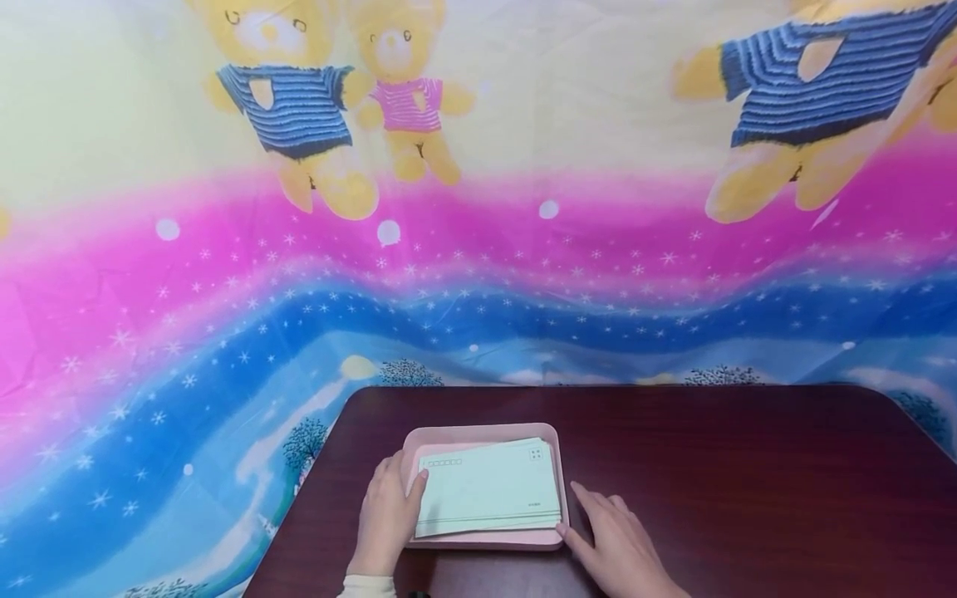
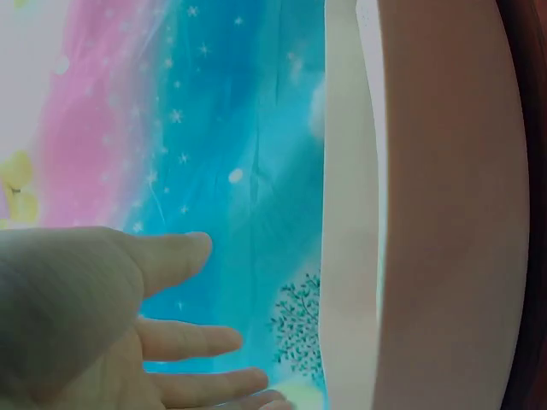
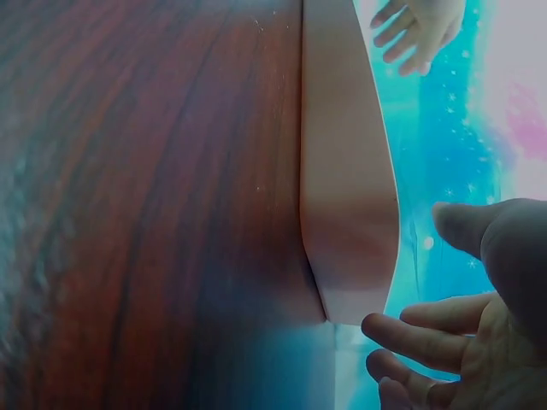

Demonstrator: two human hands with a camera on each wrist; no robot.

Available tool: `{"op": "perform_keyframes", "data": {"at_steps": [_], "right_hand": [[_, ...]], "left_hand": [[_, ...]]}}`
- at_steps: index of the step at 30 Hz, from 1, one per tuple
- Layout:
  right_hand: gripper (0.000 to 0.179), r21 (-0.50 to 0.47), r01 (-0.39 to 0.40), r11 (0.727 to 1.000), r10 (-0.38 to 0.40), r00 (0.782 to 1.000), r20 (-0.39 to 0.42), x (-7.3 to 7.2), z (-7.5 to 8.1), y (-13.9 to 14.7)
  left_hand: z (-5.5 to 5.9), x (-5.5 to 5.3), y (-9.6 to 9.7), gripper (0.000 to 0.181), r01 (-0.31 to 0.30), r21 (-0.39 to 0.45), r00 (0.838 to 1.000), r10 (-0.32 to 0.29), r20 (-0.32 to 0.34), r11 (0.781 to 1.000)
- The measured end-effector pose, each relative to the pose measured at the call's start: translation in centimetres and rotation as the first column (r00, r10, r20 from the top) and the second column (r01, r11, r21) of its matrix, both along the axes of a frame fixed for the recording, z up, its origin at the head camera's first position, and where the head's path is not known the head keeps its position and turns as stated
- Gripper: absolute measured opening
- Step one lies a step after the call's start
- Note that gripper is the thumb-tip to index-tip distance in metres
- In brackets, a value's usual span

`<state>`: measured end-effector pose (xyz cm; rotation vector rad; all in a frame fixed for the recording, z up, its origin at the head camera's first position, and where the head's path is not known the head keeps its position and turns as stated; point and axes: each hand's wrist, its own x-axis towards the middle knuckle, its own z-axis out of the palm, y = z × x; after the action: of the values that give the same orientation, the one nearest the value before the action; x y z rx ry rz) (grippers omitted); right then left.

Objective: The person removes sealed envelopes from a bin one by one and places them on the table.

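Observation:
A shallow pink tray (image 1: 486, 546) stands on the table, holding a small stack of pale green envelopes (image 1: 486, 490). The top envelope has a row of small boxes and a stamp square; the ones beneath fan out slightly. At the tray's left side is my left hand (image 1: 390, 508), its thumb over the rim at the envelopes' edge. The left wrist view shows that hand (image 2: 162, 316) with straight, spread fingers beside the tray wall (image 2: 449, 205). My right hand (image 1: 616, 531) is by the tray's lower right corner, thumb tip at the rim, fingers extended (image 3: 419, 342).
The dark reddish-brown table (image 1: 710, 465) has rounded far corners and extends to the right of the tray. Behind it hangs a printed cloth (image 1: 523, 249) with teddy bears and snowflakes. A small black object (image 1: 419, 594) shows at the bottom edge.

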<state>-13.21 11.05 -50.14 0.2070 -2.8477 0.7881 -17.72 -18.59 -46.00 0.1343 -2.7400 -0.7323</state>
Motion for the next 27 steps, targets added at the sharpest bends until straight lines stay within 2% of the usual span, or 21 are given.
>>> {"op": "perform_keyframes", "data": {"at_steps": [5,9,20,27], "right_hand": [[0.05,-0.026,-0.007,1.0,0.005,0.998,-0.07,0.1,-0.2,-0.3],[0.046,-0.049,-0.015,0.999,0.012,0.997,-0.071,0.1,-0.4,-0.4],[0.041,-0.099,-0.029,0.995,0.03,0.999,0.01,0.2,-0.2,-0.6],[0.035,-0.117,-0.062,0.991,0.067,0.997,0.04,0.1,0.3,-0.4]], "left_hand": [[-0.3,-0.1,-0.5,0.055,-0.042,-0.015,0.996,0.043,0.077,0.999],[-0.5,-0.2,-0.7,0.051,-0.075,-0.038,0.987,0.079,0.137,0.997],[-0.8,-0.2,-1.3,0.035,-0.082,-0.06,0.987,0.09,0.137,0.995],[-0.9,-0.3,-1.3,0.036,-0.08,-0.091,0.982,0.094,0.166,0.993]]}}
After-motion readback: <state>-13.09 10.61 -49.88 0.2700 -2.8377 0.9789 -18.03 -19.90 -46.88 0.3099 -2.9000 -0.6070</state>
